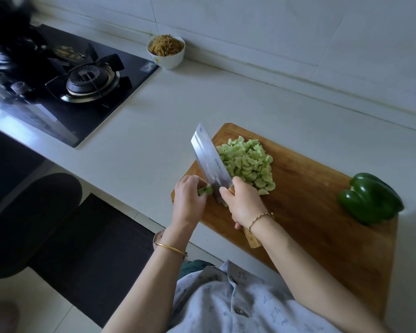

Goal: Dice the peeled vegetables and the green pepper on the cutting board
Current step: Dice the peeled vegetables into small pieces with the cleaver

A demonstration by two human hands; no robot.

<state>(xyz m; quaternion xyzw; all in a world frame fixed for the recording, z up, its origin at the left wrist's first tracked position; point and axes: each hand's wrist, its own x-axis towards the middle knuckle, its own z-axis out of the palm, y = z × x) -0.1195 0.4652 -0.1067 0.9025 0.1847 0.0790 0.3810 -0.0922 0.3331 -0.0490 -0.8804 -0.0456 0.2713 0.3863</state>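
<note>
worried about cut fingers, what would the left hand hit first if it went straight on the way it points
Probably the cleaver: the left hand holds the cucumber stub right beside its blade.

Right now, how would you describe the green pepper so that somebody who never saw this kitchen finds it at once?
Find the wooden cutting board on the pale counter. Go to its right end, far from the cleaver and the heap of pale diced pieces. The green pepper lies there alone: whole, dark, glossy, lobed.
</note>
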